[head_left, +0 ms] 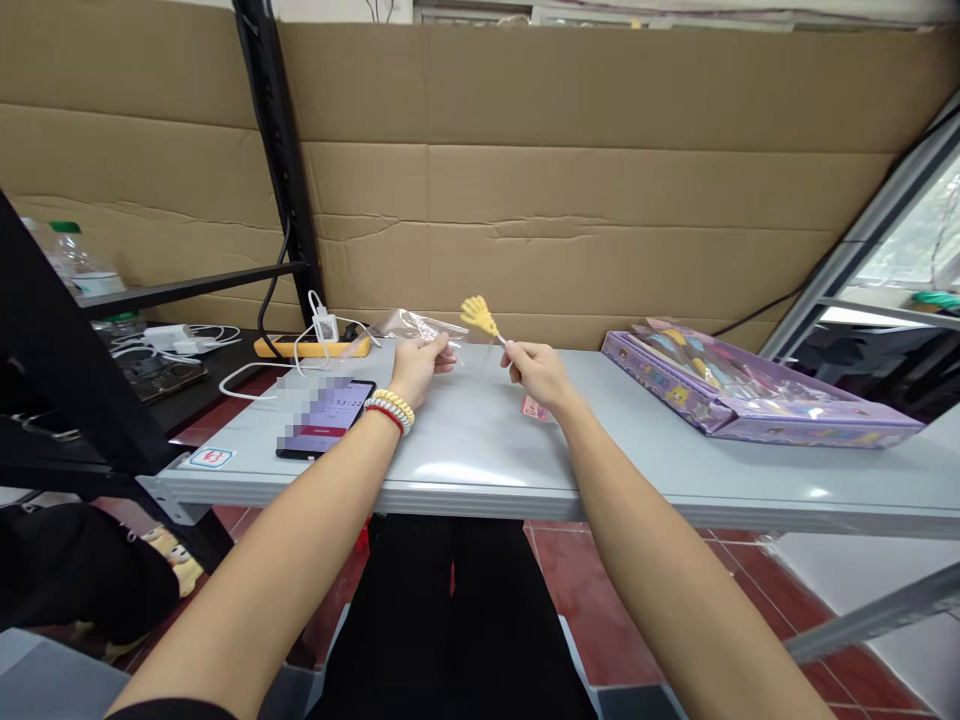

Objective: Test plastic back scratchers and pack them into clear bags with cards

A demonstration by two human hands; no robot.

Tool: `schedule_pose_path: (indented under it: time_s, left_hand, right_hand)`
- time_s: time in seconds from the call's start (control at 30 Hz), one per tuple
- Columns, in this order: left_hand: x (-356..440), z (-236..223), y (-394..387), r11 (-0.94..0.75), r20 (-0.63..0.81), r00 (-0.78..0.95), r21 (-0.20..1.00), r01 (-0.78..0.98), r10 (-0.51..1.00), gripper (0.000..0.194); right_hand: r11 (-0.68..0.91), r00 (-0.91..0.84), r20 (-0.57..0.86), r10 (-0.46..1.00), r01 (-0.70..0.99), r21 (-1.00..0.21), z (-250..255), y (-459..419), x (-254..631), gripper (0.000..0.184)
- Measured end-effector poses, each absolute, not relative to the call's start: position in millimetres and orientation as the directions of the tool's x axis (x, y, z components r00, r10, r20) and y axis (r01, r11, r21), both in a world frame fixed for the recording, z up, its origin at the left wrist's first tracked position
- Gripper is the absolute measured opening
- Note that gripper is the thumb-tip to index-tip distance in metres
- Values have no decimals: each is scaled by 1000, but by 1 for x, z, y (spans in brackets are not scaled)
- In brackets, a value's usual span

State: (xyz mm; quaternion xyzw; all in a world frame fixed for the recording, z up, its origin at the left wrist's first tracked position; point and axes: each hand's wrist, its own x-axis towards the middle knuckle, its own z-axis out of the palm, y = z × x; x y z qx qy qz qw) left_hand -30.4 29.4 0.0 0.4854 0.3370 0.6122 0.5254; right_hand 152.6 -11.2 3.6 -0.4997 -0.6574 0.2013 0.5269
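In my right hand [536, 372], the fingers are closed round the thin pale stem of a yellow hand-shaped piece [478, 314]. It points up and to the left above the table, with its spread yellow fingers at the top. My left hand [421, 368] is closed at the near edge of a crumpled clear plastic bag [411, 323], thumb against the fingers. The two hands are apart. Below my right wrist a small pink printed card [534, 408] lies on the grey-white table [480, 450].
A phone [326, 418] lies left of my left forearm. Behind it stand an orange power strip [352, 347] and a white charger [325, 325] with cables. A purple printed box [757, 385] with wrapped items is at right. Cardboard [585, 180] walls the back.
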Motion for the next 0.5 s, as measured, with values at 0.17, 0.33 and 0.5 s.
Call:
schedule_pose_path:
  time_s: [0.17,0.33,0.5]
  left_hand:
    - [-36,2,31,-155,158,-26,899,-409,987,18]
    - [-39,3,31,-140,145,-23,889,-437,989,15]
    - [-43,2,31,-158,180,8,884,-439,984,16]
  right_hand:
    - [456,-98,520,849,632,-627,4,-19,162,41]
    - [400,-90,487,869,707,-583,7,-20,172,42]
    - [368,-48,454,890,665,-650,8,-20,178,34]
